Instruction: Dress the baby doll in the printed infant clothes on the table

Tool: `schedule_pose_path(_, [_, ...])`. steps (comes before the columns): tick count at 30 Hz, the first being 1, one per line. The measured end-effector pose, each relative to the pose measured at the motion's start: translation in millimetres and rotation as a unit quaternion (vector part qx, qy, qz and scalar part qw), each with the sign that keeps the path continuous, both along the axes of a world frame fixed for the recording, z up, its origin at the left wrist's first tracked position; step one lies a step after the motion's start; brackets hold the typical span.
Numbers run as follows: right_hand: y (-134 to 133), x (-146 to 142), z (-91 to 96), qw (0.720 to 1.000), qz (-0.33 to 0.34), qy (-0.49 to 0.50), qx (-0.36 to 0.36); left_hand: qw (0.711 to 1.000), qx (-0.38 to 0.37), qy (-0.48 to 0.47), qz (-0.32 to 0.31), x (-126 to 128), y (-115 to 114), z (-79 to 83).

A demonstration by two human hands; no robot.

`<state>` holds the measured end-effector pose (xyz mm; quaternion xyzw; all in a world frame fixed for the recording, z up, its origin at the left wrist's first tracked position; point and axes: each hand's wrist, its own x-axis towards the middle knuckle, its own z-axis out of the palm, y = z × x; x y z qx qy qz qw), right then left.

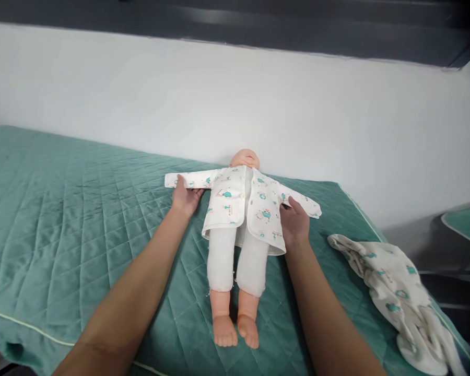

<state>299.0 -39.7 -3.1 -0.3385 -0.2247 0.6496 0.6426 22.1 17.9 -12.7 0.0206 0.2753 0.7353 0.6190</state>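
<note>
A baby doll (221,261) lies on its back, feet toward me, with a white cloth body and bare plastic feet. It wears a white printed baby jacket (227,201), whose front hangs open below the chest and whose sleeves stretch out to both sides. My left hand (186,198) grips the sleeve on the left, thumb on top and fingers underneath. On the other side, my right hand (295,222) holds the right sleeve near the jacket's side, its thumb over the cloth and its fingers partly hidden beneath. No doll hands show at the cuffs.
A crumpled white printed garment (391,292) lies at the right near the bed's edge. Green quilted bedding (82,230) spreads under everything. Behind the doll's head rises a white wall (235,99), with a dark beam (235,26) above. Another green surface (468,222) shows at far right.
</note>
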Motion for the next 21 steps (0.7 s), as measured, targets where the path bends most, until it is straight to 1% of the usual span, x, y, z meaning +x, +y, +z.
schedule_pose_path(3, [4.4,10.7,-1.0,0.996,-0.068,0.050,0.013,0.999,-0.004,0.002,0.051,-11.8,7.1,-0.3])
schedule_pose_path(6, [6.8,20.9,-0.9,0.991,-0.095,0.089,0.008,0.998,-0.003,0.003,0.059,-17.6,12.5,-0.9])
schedule_pose_path(13, [8.9,34.5,-1.6,0.986,-0.151,0.077,-0.008,0.997,0.012,0.033,0.075,-26.3,16.6,-2.3])
schedule_pose_path(18, [7.7,40.6,0.8,0.982,-0.172,0.080,-0.009,0.994,0.001,0.049,0.094,-43.5,23.3,-4.4])
schedule_pose_path(21, [5.1,47.4,5.5,0.973,-0.210,0.093,-0.016,0.992,-0.006,0.072,0.105,-51.9,28.8,-6.3])
